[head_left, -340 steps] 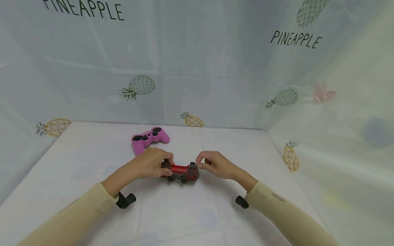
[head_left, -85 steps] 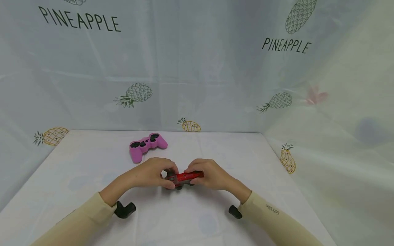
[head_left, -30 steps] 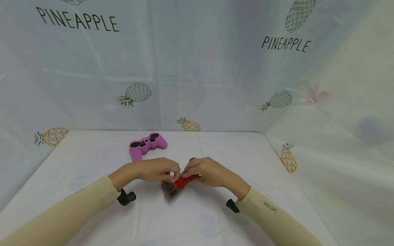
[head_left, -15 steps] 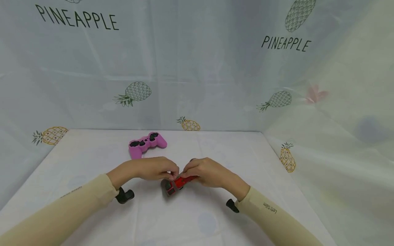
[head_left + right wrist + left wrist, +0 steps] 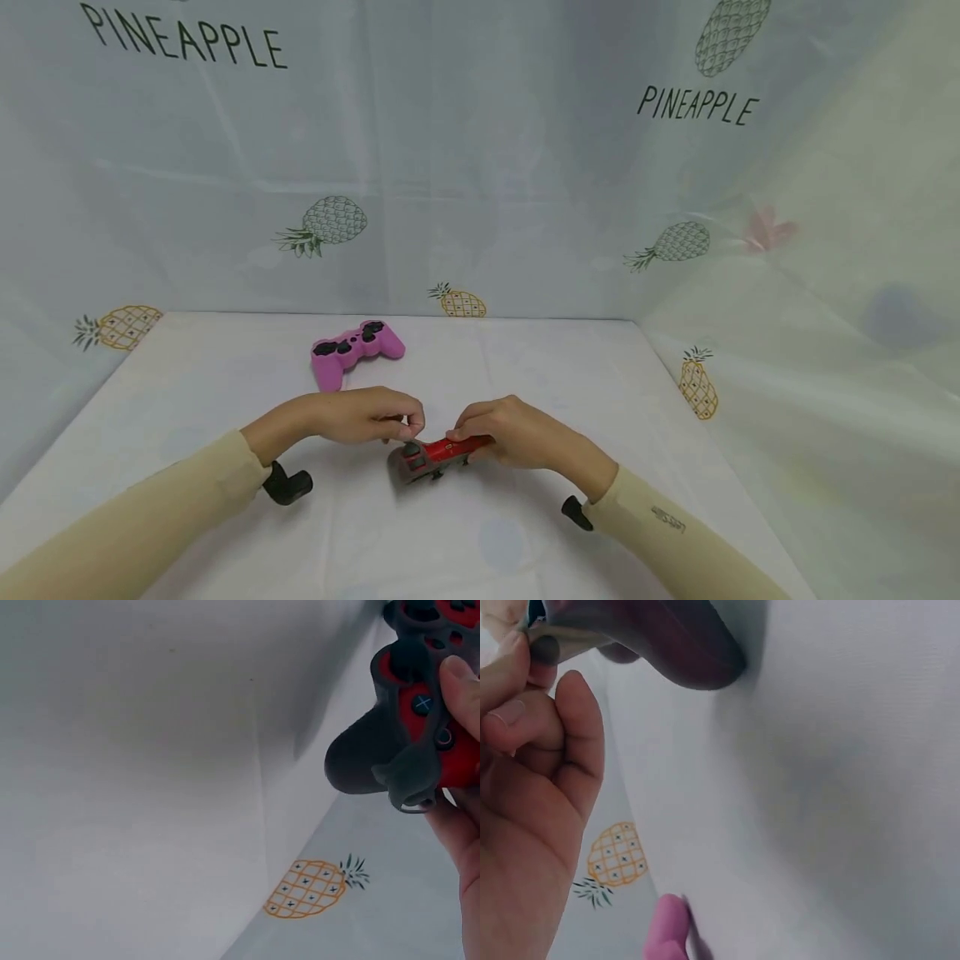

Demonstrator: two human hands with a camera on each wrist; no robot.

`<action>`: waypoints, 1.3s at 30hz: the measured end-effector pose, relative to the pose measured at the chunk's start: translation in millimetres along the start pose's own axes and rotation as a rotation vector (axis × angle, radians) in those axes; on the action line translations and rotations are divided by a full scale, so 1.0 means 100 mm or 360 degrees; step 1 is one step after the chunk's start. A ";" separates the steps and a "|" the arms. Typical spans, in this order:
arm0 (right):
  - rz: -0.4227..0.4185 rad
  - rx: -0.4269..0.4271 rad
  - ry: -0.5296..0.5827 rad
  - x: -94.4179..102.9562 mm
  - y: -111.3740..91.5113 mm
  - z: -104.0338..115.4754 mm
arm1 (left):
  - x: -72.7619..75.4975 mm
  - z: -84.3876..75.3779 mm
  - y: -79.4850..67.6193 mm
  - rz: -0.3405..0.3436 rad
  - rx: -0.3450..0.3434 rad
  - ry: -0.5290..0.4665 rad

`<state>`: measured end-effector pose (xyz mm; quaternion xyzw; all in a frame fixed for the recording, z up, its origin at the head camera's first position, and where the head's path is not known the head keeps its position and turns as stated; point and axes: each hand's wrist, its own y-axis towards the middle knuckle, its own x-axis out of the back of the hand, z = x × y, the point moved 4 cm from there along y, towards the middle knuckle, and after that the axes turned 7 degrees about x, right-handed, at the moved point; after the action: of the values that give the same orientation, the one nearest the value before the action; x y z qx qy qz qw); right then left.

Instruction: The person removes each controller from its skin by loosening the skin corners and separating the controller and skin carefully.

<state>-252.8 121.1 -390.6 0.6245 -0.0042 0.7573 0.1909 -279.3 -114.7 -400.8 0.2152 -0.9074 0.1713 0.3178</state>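
A red game controller (image 5: 447, 450) in a dark grey silicone cover (image 5: 414, 774) is held over the middle of the table. My right hand (image 5: 517, 433) grips its right end, with the thumb across the button face in the right wrist view. There the cover is loose and folded at one handle (image 5: 356, 754). My left hand (image 5: 363, 415) is at the controller's left end. Its fingertips pinch the edge of the cover, seen stretched in the left wrist view. The right hand hides part of the controller in the head view.
A pink game controller (image 5: 352, 354) with black buttons lies behind my left hand. The table (image 5: 570, 367) has a white cloth. Behind and to the right hangs a pineapple-print curtain (image 5: 480, 167). A black wrist device (image 5: 287, 483) sits below my left sleeve.
Over the last half second the controller has turned flatter, its left end sinking slightly. My left hand has shifted a little left. Long before, my right hand was only at the controller's right edge.
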 end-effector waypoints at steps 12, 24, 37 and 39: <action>-0.0216 -0.0197 0.0225 0.01 -0.08 -0.19 | 0.14 0.15 -0.08 -0.0208 -0.0010 -0.0155; -0.0236 -0.0430 0.0179 -0.08 -0.03 -0.27 | 0.12 0.32 -0.15 -0.0442 0.0041 -0.0047; -0.0231 -0.0535 0.0194 -0.11 0.03 -0.27 | 0.04 0.30 -0.16 -0.0782 0.0187 -0.0036; -0.0221 -0.0554 0.0210 -0.11 0.04 -0.27 | 0.03 0.29 -0.17 -0.0807 0.0203 -0.0041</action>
<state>-278.0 121.0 -405.6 0.5300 -0.0794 0.7694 0.3477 -287.8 -143.1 -417.4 0.4576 -0.8158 0.1403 0.3246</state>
